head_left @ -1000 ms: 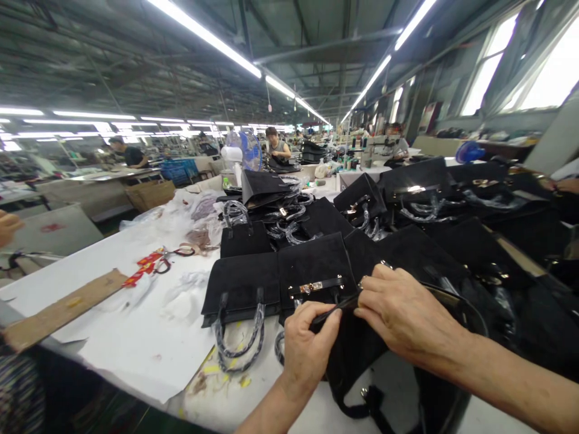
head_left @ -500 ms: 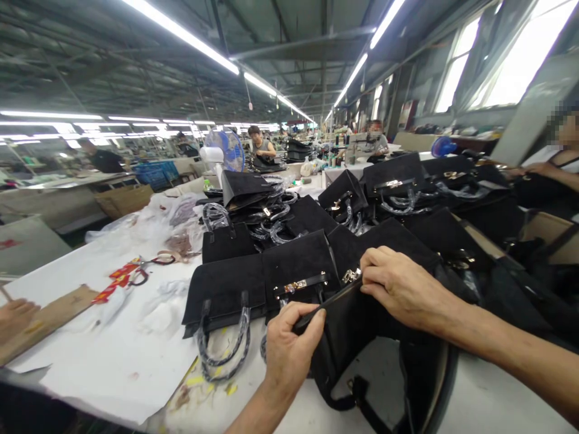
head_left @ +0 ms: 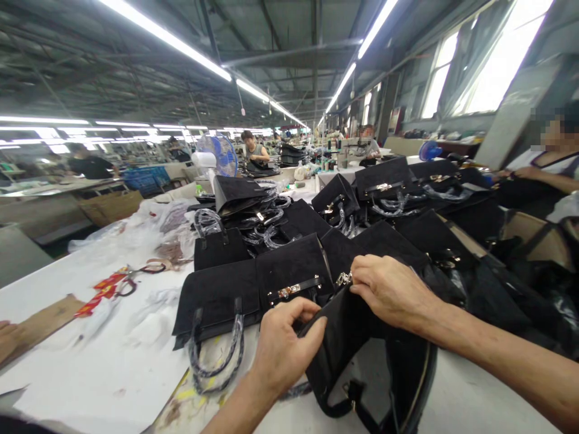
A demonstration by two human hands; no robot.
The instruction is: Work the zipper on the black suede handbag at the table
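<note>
A black handbag point(head_left: 337, 346) with its strap and metal buckle hanging down is held up in front of me, its inside turned partly toward me. My left hand point(head_left: 287, 337) has thumb and forefinger around the near left corner of its edge. Farther along that same edge, my right hand point(head_left: 389, 289) pinches with curled fingers, beside a small gold-coloured metal fitting point(head_left: 344, 278). Just beyond my left hand lie a black handbag with a gold clasp point(head_left: 289, 265) and a black handbag with wrapped handles point(head_left: 217, 295).
More black handbags point(head_left: 384, 178) are heaped across the white table point(head_left: 113, 367). To the left lie scissors point(head_left: 129, 286), red-yellow packaging point(head_left: 106, 286), clear plastic point(head_left: 136, 223) and brown cardboard point(head_left: 49, 322). Another person's hand point(head_left: 8, 337) shows at the left edge; a co-worker point(head_left: 543, 172) sits at right.
The view has shifted slightly. My left fingers have loosened a little at the bag's corner, with thumb and forefinger farther apart. My right hand keeps its pinch on the edge.
</note>
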